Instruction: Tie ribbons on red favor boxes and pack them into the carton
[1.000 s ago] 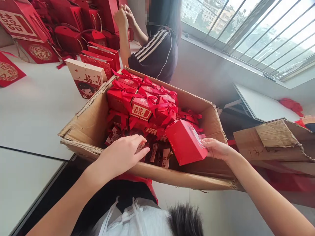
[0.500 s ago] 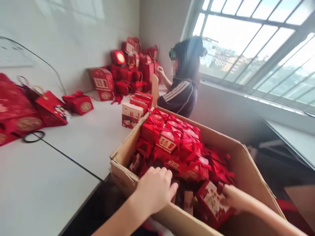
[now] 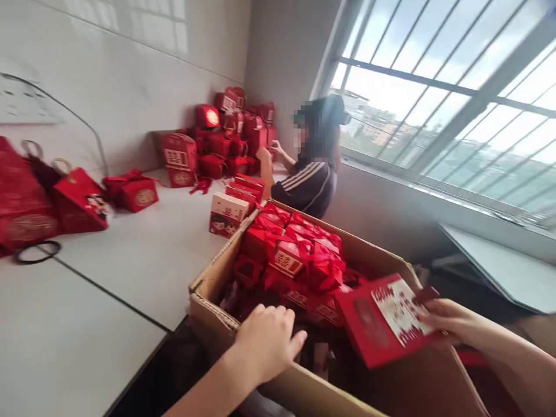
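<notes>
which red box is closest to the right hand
The tilted red box with the pale printed panel, gripped by the right hand; the ribboned boxes sit together in the carton.

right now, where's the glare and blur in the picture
Head view: the window glares, near white in patches; head view: the right hand and the red box it holds look soft, perhaps from motion; head view: pale reflections show on the left wall.

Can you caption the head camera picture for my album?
Right hand holding a red box over a cardboard box of ribboned red boxes, left hand at its rim.
</notes>
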The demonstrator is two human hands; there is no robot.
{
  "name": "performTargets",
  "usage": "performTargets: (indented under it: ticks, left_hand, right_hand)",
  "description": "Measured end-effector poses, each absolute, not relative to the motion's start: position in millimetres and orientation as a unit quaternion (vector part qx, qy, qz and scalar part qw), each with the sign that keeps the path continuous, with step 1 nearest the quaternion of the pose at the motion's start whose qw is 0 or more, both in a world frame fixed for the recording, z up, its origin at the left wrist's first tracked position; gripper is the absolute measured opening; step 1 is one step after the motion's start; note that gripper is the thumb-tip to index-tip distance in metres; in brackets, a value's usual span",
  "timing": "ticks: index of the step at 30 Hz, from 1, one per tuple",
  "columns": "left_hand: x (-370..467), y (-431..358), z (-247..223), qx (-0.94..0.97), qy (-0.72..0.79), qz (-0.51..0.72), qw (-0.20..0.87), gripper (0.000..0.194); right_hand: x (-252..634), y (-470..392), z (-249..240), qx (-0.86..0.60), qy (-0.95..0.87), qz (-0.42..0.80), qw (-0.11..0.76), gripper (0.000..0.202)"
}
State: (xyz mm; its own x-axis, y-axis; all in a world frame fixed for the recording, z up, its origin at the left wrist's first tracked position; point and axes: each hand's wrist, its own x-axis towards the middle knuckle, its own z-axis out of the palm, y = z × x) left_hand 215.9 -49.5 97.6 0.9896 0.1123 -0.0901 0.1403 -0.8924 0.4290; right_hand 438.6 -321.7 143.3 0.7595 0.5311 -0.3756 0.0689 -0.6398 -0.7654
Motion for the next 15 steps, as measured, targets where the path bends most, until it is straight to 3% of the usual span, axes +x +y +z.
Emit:
performTargets:
  ticks: [4,7,11,15]
  left_hand:
    - [220,-45,102,0.970,0.066,-0.063,0.225,0.038]
    - [223,-43,103,0.967,0.073,-0.085,0.227,0.039]
    - [224,-43,105,0.968,0.077,-0.093,0.220,0.039]
    - [222,-44,106,0.968,0.083,-0.096,0.215,0.038]
  right_hand:
    - [415,-326,150,-0.768,-0.054,0.324,0.549,0.025]
    - [402,-323,147,-0.711,-0.043,0.322,0.624,0.024]
    - [394,-330,141,-0.694,-0.021,0.339,0.635,0.037]
    - [402,-344,144,-0.737,-0.014,0.333,0.589,0.045]
